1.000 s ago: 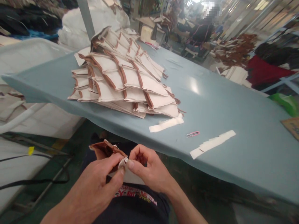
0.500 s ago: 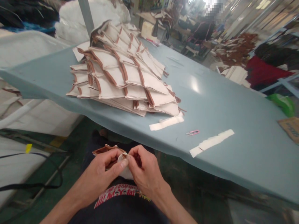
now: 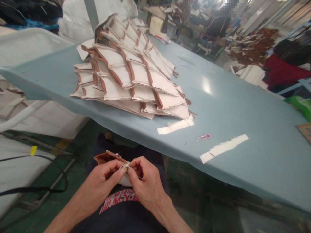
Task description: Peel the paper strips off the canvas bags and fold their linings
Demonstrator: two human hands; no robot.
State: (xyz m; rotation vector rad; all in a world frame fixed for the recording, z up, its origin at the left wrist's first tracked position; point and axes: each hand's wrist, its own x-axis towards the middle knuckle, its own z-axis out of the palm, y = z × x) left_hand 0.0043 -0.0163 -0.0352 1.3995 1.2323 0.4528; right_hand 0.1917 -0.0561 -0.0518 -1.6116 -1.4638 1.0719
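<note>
Over my lap, a small brown-and-white fabric piece (image 3: 106,157) is pinched between both hands. My left hand (image 3: 107,177) is closed on it, thumb against index finger near its white edge. Fingertips of my right hand (image 3: 143,177) grip the same edge, almost touching the left thumb. The brown part sticks up behind the left fingers; white cloth shows below, and the rest is hidden by the hands. On the table ahead lie pink thread snips (image 3: 204,137), with a white strip stack (image 3: 176,125) to their left and another white strip stack (image 3: 224,149) to their right.
A large pile of white fabric pieces with brown edging (image 3: 126,71) covers the left part of the blue-green table (image 3: 223,110). A green object (image 3: 300,105) and cardboard (image 3: 303,133) are at the right edge. A dark cord (image 3: 36,190) hangs at lower left.
Both hands have shifted slightly, and the white edge between the fingertips looks more folded and tighter pinched. The camera view has turned a little left, so the table things appear further right.
</note>
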